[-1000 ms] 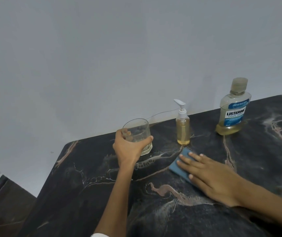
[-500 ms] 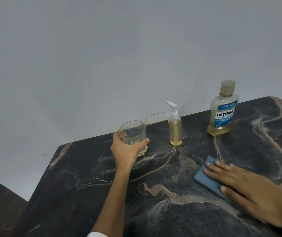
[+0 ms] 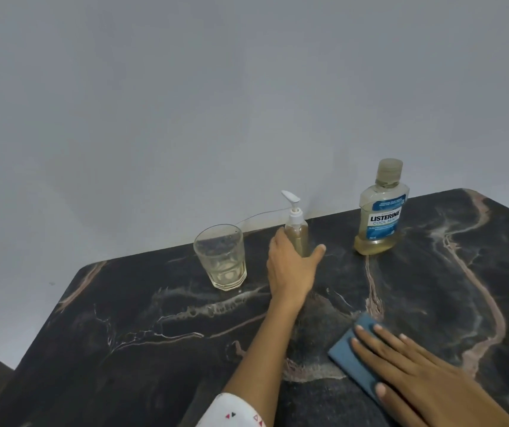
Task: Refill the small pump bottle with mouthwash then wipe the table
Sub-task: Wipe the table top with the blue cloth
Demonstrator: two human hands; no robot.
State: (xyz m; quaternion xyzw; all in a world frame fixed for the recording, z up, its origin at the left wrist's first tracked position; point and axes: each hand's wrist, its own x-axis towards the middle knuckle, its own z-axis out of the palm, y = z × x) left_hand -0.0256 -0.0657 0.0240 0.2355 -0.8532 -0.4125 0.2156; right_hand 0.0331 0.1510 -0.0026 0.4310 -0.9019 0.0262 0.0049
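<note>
The left hand (image 3: pixel 291 266) grips the pump bottle (image 3: pixel 297 232) while the right hand (image 3: pixel 416 377) (fingers flat) presses the cloth (image 3: pixel 347 349).

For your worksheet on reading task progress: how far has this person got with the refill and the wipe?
Refill looks done: the pump bottle holds amber liquid with its pump on, and the mouthwash bottle is capped. In hand: the right hand presses the blue cloth on the table, the left hand grips the pump bottle. Left: finishing the wipe.

The left hand (image 3: pixel 291 268) covers the lower pump bottle (image 3: pixel 297 234). The right hand (image 3: pixel 416 374) hides much of the cloth (image 3: pixel 351 355) beneath it, and its wrist leaves the frame. The mouthwash bottle (image 3: pixel 381 211) label's small print is unreadable.
</note>
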